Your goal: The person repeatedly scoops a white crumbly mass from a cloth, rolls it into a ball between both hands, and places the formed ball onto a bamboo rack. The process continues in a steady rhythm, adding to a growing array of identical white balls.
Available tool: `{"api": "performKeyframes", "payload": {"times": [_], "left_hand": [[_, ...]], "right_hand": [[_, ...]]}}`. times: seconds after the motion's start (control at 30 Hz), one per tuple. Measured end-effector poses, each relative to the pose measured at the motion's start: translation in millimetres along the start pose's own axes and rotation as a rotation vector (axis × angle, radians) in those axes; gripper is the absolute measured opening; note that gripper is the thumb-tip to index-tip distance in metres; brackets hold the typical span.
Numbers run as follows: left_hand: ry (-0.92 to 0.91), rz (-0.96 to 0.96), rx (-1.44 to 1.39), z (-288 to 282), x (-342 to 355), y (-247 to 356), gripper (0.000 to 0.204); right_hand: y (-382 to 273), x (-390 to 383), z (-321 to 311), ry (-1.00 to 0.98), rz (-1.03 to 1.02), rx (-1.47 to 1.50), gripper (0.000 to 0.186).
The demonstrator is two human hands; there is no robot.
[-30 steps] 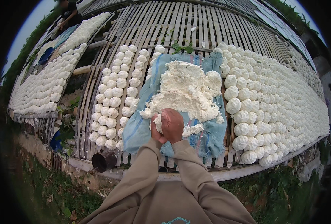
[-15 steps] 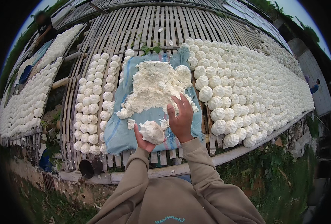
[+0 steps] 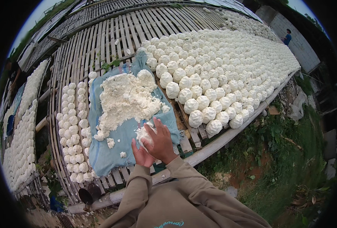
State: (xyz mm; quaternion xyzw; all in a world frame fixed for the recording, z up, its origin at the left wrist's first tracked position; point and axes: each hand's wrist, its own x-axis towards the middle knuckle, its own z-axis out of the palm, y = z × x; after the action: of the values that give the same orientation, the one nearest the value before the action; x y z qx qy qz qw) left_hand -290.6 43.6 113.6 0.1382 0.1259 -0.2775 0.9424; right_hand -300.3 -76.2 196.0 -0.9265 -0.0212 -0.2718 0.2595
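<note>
Right hand, clear of the white lump half a second earlier, now grips its right side, fingers slightly parted; left hand cups it from below, above the blue cloth; uneven pressure could crack the seemingly crumbly lump

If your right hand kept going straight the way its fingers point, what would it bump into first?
Past the white lump it cups, the right hand would probably meet the crumbly white heap on the blue cloth, though its height is hard to judge.
</note>
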Motion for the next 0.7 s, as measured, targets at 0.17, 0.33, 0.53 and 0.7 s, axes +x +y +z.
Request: {"api": "performKeyframes", "payload": {"times": [0.17, 0.33, 0.53, 0.7], "left_hand": [[-0.037, -0.058, 0.312, 26.3, 17.1, -24.1, 0.078], [-0.073, 0.098, 0.086, 40.6, 33.6, -45.2, 0.07], [0.102, -0.16, 0.128, 47.8, 43.5, -83.7, 0.075], [-0.019, -0.186, 0.31, 52.9, 57.4, -113.1, 0.081]], "right_hand": [[36.4, -9.5, -15.0, -0.12, 0.036, 0.234, 0.059], [62.1, -5.6, -42.0, 0.105, 0.063, 0.01, 0.057], [99.9, -1.9, -76.6, -0.086, 0.026, 0.194, 0.05], [140.0, -18.3, -92.5, 0.353, 0.298, 0.212, 0.048]]}}
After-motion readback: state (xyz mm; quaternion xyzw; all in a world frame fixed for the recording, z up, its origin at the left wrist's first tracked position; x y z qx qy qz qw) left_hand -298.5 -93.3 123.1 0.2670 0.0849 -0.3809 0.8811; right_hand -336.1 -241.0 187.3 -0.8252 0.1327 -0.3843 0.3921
